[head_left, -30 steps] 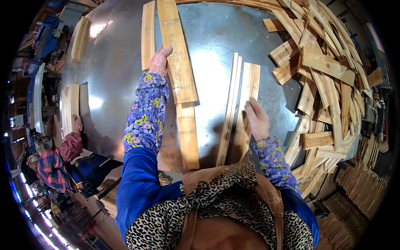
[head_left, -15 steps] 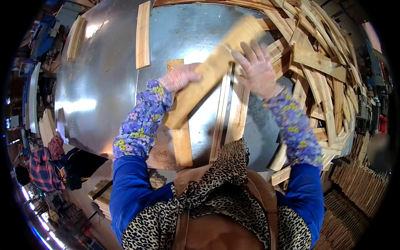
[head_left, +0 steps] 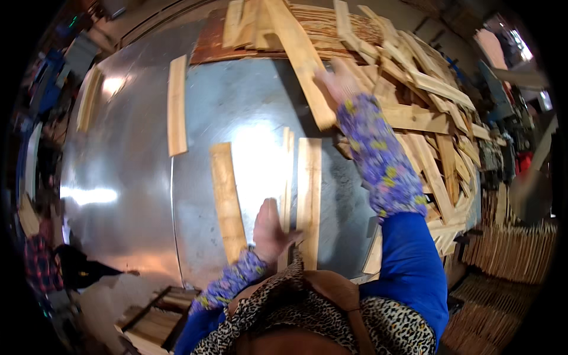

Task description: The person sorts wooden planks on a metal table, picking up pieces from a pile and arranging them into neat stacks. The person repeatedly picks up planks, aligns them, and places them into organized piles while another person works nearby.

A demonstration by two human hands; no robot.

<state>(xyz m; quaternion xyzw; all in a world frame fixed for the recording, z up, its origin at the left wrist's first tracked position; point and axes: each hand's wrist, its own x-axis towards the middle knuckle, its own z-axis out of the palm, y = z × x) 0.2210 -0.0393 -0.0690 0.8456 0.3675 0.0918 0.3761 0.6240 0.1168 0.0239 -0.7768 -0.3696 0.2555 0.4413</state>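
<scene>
My right hand (head_left: pixel 340 84) reaches to the far side of the metal table and grips the right edge of a wooden board (head_left: pixel 300 62). That board slants, its near end above the tabletop, its far end over other boards. Slightly blurred, my left hand (head_left: pixel 271 232) is at the near edge, empty, fingers stretched forward and thumb out to the right. Beside it lie thin wooden strips (head_left: pixel 287 171) and a wider board (head_left: pixel 309 195) to the right. A separate board (head_left: pixel 226 192) lies just left of that hand.
A heap of loose boards (head_left: pixel 426 118) covers the table's right side. Several boards (head_left: pixel 248 26) lie at the far edge. Single boards (head_left: pixel 177 106) rest farther left on the metal tabletop (head_left: pixel 130 165). Stacked slats (head_left: pixel 509 257) stand at lower right. Another person (head_left: pixel 44 254) is at lower left.
The slanted board has moved away from me to the far side. My left hand has let go of it and drawn back; my right hand, open before, now grips it. The view has shifted.
</scene>
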